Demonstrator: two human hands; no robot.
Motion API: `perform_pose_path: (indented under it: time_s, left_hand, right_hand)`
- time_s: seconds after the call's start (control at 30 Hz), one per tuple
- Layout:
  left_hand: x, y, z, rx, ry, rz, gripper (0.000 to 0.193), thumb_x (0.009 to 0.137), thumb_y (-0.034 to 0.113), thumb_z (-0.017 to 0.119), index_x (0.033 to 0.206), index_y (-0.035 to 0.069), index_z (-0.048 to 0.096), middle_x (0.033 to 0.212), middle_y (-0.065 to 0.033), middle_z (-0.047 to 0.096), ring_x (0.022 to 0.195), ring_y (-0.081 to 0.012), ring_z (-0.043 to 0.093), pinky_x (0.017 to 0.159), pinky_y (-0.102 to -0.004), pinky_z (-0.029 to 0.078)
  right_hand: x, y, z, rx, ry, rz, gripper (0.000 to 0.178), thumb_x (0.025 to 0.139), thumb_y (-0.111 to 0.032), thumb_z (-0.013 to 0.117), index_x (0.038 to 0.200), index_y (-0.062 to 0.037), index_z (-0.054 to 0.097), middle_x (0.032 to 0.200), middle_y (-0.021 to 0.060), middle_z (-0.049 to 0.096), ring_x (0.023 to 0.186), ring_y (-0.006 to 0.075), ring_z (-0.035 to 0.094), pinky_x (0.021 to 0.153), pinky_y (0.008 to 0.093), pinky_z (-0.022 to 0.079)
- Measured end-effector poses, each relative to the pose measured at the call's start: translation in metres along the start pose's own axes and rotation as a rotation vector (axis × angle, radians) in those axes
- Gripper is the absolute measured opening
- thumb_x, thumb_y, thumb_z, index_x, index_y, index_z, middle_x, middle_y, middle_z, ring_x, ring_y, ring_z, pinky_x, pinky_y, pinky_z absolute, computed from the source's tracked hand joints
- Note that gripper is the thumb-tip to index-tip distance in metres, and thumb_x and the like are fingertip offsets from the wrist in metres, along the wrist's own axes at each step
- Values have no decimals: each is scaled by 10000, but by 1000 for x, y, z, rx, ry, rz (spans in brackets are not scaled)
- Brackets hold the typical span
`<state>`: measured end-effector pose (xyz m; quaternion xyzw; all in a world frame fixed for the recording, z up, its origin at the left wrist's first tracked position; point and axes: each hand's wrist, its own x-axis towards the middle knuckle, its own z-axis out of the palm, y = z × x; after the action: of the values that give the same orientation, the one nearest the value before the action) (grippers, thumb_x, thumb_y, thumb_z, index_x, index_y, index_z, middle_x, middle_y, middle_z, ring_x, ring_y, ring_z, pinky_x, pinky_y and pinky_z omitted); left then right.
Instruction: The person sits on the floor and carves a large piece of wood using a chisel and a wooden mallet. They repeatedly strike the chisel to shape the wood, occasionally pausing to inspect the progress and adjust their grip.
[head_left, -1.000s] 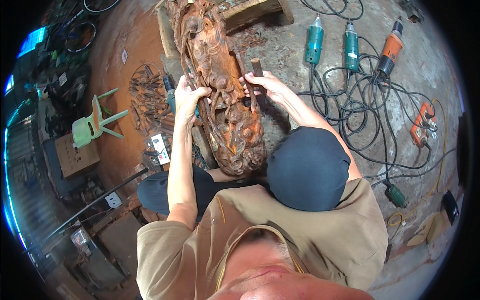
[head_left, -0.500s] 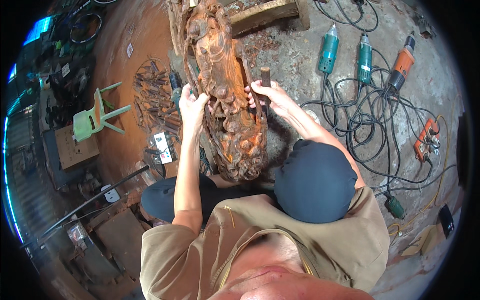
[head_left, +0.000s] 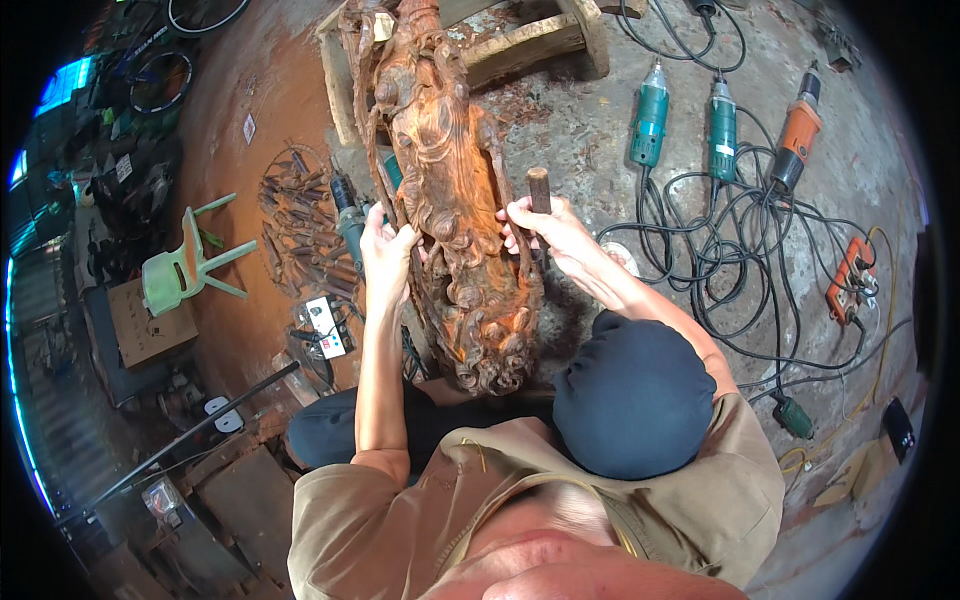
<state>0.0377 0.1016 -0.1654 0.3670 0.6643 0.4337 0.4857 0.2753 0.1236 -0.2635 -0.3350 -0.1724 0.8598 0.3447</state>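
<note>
A long brown wood carving [head_left: 445, 170] with knobbly figures, roots and curls stands or leans between my arms, its lower end by my legs. My left hand [head_left: 388, 245] pinches the thin branch-like strip along the carving's left edge. At the right edge, my right hand [head_left: 550, 228] is closed around a dark round wooden handle [head_left: 539, 190], whose top end sticks up from the fist. The fingertips of that hand touch the carving's right strip. Whatever the handle carries at its lower end is hidden.
A wooden stand [head_left: 530, 50] is behind the carving. On the left floor lie several wooden-handled tools [head_left: 300, 225], a white control box [head_left: 325, 325] and a green chair [head_left: 185, 265]. Right are teal grinders [head_left: 650, 120], an orange grinder [head_left: 797, 135], tangled cables and an orange power strip [head_left: 850, 280].
The whole view has shifted, so the carving, both hands and the floor things sit lower in the picture. Both hands keep their hold in about the same places.
</note>
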Motion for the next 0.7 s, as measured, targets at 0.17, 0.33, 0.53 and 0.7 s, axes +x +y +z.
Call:
perform_pose_path:
  time_s: [0.17,0.33,0.53,0.7]
  left_hand:
    - [7,-7,-3,-137,-39,-34,469,923,23,623,1356,-36,453,1093,-89,680,854,-122,659,734,-256,541]
    - [8,-22,-3,-278,-90,-33,467,939,-8,527,1403,-2,469,1193,-81,651,976,-130,671,870,-282,566]
    - [25,-41,-16,-339,-67,-49,443,944,31,517,1386,2,491,1213,-93,651,1030,-170,673,879,-313,561]
    - [36,-52,-38,-333,-98,-110,436,953,104,583,1369,17,485,1199,-77,653,1027,-167,675,879,-314,561]
  right_hand:
    - [-15,-19,14,-71,13,-25,176,946,-159,679,986,11,661,824,79,669,689,149,658,631,286,566]
    - [-24,-38,29,-162,74,-9,185,922,-168,712,923,3,643,763,72,653,628,142,644,589,284,546]
    - [-17,-37,46,-176,43,-5,176,917,-132,712,932,26,637,763,71,653,625,141,648,583,279,550]
    - [-7,-25,59,-184,-33,-33,196,921,-131,705,968,51,650,789,88,673,651,149,670,609,283,570]
